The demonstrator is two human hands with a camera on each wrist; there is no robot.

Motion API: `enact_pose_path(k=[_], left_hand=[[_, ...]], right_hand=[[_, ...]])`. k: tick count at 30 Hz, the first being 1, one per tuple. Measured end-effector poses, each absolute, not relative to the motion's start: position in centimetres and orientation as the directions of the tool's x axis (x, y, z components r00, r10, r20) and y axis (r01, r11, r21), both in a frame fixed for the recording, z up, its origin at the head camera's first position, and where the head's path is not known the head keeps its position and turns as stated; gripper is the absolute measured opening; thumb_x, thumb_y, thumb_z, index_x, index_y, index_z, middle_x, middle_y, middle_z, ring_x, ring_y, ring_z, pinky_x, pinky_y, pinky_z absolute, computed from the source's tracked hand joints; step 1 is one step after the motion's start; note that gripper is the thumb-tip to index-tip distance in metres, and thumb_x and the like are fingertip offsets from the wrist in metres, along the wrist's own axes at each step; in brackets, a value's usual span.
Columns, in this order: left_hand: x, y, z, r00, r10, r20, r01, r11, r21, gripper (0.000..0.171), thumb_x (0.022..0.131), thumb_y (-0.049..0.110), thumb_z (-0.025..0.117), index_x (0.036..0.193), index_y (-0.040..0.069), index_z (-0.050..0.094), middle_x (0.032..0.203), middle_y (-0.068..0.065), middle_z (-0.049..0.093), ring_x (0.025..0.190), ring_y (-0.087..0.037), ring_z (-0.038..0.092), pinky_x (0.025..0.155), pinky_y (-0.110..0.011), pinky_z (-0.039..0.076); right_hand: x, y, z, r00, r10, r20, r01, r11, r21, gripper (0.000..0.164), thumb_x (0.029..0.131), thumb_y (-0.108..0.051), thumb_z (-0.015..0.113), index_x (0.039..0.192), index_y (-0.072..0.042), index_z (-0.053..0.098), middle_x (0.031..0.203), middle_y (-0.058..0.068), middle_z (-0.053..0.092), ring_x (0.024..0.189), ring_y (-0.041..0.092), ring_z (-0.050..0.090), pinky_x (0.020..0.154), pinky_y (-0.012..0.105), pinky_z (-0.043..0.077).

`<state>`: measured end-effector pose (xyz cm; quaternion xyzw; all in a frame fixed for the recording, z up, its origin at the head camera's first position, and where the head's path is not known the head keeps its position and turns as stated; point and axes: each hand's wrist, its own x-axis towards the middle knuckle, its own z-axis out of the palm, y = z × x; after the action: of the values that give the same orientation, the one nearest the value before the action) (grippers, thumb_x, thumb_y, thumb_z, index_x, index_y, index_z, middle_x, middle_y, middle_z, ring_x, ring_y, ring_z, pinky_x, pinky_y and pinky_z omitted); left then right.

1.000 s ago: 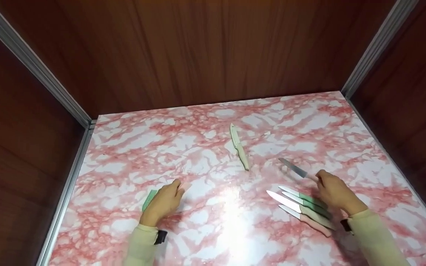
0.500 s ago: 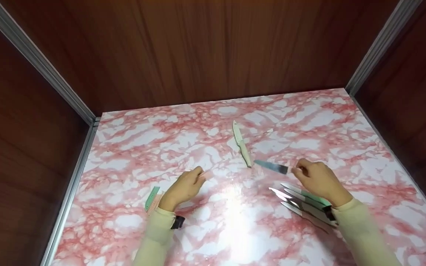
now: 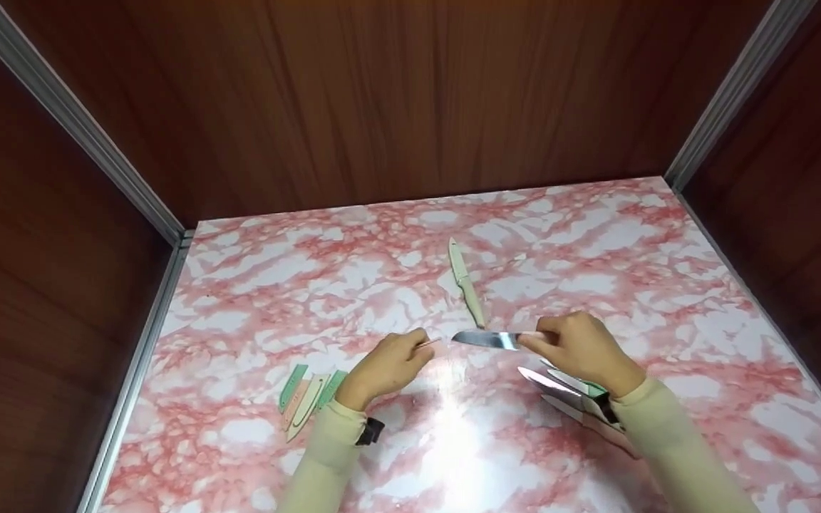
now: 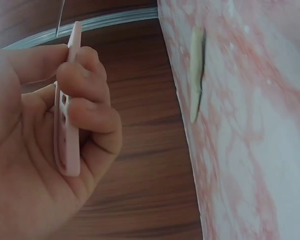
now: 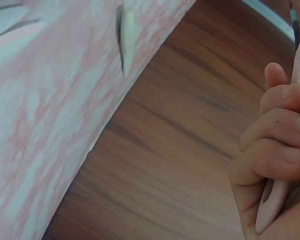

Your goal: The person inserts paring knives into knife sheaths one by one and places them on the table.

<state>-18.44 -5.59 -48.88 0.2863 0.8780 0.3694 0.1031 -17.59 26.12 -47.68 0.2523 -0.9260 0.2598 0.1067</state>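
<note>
My left hand (image 3: 388, 365) holds a pink knife sheath (image 4: 71, 150) with slots along it, its fingers curled round it in the left wrist view. My right hand (image 3: 587, 354) grips a knife (image 3: 487, 340) by its pink handle (image 5: 274, 206). The bare blade points left, toward the left hand, with a small gap between tip and sheath. Just beyond the blade lies a cream knife (image 3: 473, 301) in its cover. Under the right wrist, several bare knives (image 3: 553, 385) lie side by side, their handles partly hidden by the arm.
Beside the left forearm lie several loose sheaths: green (image 3: 293, 388), pink (image 3: 295, 412), cream (image 3: 309, 402) and another green one. The marbled red and white tabletop (image 3: 254, 299) is walled by dark wood panels (image 3: 410, 107) at the back and both sides.
My left hand has moved right and forward with the pink sheath, uncovering the loose sheaths. My right hand has carried the knife left, and its blade has swung to point left.
</note>
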Motion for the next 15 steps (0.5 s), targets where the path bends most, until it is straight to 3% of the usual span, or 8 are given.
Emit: enact_pose_path(k=[15], left_hand=[[-18.38,-5.19,-48.46,-0.802,0.595,0.049,0.434,0.525,0.732,0.026,0.100,0.024,0.046,0.076,0.014,0.042,0.060,0.007,0.030,0.052,-0.008,0.025,0.053,-0.024,0.027]], right_hand=[[-18.02,25.52,-47.38,-0.814,-0.463,0.350,-0.576,0.717,-0.392,0.037,0.087,-0.037,0.067,0.060,-0.025,0.045,0.050,-0.017,0.027,0.045,0.000,0.020,0.045,0.023,0.022]])
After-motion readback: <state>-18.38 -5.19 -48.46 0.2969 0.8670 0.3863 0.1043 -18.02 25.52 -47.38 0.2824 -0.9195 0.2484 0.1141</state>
